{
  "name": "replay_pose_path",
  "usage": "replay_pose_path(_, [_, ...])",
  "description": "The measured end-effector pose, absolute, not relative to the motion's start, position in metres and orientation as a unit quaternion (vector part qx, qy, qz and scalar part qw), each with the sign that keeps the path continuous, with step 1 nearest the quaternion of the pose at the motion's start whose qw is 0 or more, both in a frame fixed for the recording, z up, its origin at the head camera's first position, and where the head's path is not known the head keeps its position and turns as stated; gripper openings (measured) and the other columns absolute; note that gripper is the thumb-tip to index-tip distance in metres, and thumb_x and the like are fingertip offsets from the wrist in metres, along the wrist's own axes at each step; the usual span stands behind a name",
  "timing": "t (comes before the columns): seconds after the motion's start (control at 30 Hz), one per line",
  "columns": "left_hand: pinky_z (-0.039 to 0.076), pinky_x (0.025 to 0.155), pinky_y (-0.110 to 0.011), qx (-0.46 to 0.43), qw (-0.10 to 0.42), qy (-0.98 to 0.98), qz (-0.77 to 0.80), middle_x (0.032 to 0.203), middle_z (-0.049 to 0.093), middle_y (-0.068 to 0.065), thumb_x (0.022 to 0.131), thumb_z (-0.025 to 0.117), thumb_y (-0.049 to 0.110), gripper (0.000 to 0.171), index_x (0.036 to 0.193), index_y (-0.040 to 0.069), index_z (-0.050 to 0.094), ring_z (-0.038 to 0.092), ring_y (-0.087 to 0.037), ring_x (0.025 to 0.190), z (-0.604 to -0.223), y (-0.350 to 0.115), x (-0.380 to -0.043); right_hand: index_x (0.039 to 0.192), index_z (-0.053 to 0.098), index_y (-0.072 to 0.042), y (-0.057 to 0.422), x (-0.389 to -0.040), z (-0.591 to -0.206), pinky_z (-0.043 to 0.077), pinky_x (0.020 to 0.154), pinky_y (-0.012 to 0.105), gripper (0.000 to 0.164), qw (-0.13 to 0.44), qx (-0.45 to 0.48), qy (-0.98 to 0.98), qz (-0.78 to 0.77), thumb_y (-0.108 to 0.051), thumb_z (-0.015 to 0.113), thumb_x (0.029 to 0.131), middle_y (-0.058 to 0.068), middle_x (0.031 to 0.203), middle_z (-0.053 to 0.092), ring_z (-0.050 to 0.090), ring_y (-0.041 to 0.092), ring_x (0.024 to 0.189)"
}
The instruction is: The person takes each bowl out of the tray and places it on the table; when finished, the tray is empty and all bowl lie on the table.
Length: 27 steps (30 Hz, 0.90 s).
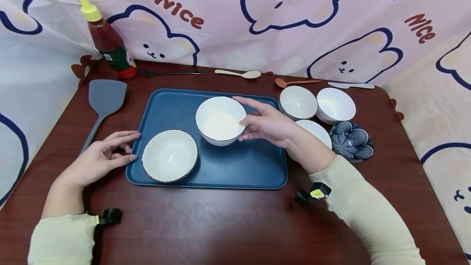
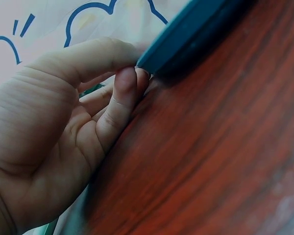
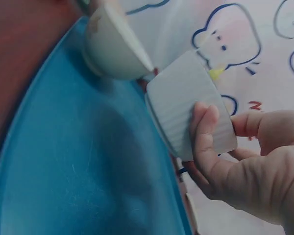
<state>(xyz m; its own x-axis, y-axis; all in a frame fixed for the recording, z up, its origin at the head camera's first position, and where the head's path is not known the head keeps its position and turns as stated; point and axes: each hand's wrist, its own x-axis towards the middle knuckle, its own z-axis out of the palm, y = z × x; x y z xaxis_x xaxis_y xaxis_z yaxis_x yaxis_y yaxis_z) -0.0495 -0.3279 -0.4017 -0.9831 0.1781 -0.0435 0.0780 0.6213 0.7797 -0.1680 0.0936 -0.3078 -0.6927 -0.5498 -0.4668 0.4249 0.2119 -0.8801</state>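
My right hand (image 1: 266, 122) grips a white ribbed bowl (image 1: 220, 120) by its right side, thumb at the rim. In the right wrist view the bowl (image 3: 186, 107) is tilted, with fingers along its outer wall. It is over the blue tray (image 1: 235, 175). A cream bowl with a dark rim (image 1: 170, 156) stands on the tray's left part. My left hand (image 1: 101, 154) holds the tray's left edge by the fingertips and thumb. In the left wrist view these fingers (image 2: 125, 85) meet at the tray's rim (image 2: 171, 44), close over the table.
Right of the tray stand a cream bowl (image 1: 297, 102), white bowls (image 1: 335, 104) and a dark patterned bowl (image 1: 351, 141). A grey spatula (image 1: 106, 97) and a red sauce bottle (image 1: 112, 44) are at left. A fork, spoons (image 1: 250, 75) and a knife (image 1: 351, 85) line the back.
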Motion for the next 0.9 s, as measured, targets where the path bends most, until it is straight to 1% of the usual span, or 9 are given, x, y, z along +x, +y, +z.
replay_pose_path(0.2, [0.047,0.065,-0.018,0.081,0.06,0.898,0.428,0.13,0.047,0.014,0.093,0.071,0.015,0.053,0.144,0.017,0.054,0.05,-0.004,0.095,-0.404,-0.329,-0.049,0.151,0.04,-0.038,0.114,-0.152,-0.302,0.059,0.082,0.036,0.065,0.4,-0.044,0.664,-0.63,-0.005,0.058,0.098,0.021,0.118,0.059,0.072,0.026,0.082])
replay_pose_path(0.33, [0.047,0.064,-0.019,0.076,0.056,0.898,0.43,0.13,0.048,0.015,0.092,0.072,0.013,0.052,0.142,0.017,0.056,0.051,-0.004,0.094,-0.404,-0.328,-0.048,0.152,0.038,-0.037,0.127,-0.14,-0.299,0.059,0.081,0.035,0.066,0.408,-0.046,0.667,-0.621,-0.005,0.059,0.098,0.018,0.107,0.061,0.07,0.024,0.08])
replay_pose_path(0.43, [0.047,0.064,-0.019,0.078,0.05,0.896,0.434,0.131,0.048,0.013,0.092,0.071,0.01,0.052,0.142,0.017,0.057,0.051,-0.005,0.094,-0.403,-0.329,-0.049,0.153,0.037,-0.034,0.136,-0.132,-0.296,0.059,0.08,0.036,0.068,0.41,-0.056,0.673,-0.613,-0.003,0.059,0.097,0.019,0.103,0.06,0.07,0.024,0.08])
replay_pose_path(0.53, [0.047,0.065,-0.018,0.08,0.051,0.894,0.439,0.131,0.048,0.013,0.093,0.071,0.01,0.052,0.142,0.017,0.056,0.051,-0.005,0.094,-0.402,-0.329,-0.049,0.155,0.035,-0.03,0.145,-0.122,-0.293,0.06,0.079,0.037,0.068,0.415,-0.067,0.671,-0.611,-0.002,0.058,0.097,0.021,0.111,0.06,0.071,0.025,0.082])
replay_pose_path(0.63, [0.046,0.065,-0.019,0.08,0.055,0.893,0.439,0.132,0.047,0.013,0.093,0.07,0.011,0.052,0.143,0.018,0.055,0.051,-0.005,0.094,-0.402,-0.329,-0.049,0.156,0.033,-0.026,0.154,-0.112,-0.291,0.06,0.077,0.037,0.069,0.421,-0.079,0.664,-0.613,-0.001,0.058,0.096,0.022,0.123,0.057,0.072,0.026,0.085])
replay_pose_path(0.73, [0.046,0.066,-0.018,0.079,0.056,0.895,0.435,0.132,0.047,0.013,0.093,0.07,0.012,0.052,0.143,0.018,0.055,0.051,-0.005,0.094,-0.402,-0.329,-0.049,0.157,0.03,-0.021,0.163,-0.103,-0.29,0.06,0.074,0.037,0.071,0.425,-0.095,0.658,-0.614,0.0,0.059,0.096,0.024,0.129,0.052,0.071,0.027,0.086])
replay_pose_path(0.9, [0.046,0.065,-0.018,0.077,0.054,0.897,0.433,0.13,0.048,0.013,0.093,0.071,0.012,0.052,0.142,0.019,0.056,0.051,-0.005,0.094,-0.403,-0.33,-0.049,0.157,0.031,-0.017,0.179,-0.09,-0.294,0.06,0.071,0.038,0.069,0.42,-0.129,0.663,-0.606,-0.001,0.06,0.096,0.026,0.133,0.047,0.07,0.029,0.087])
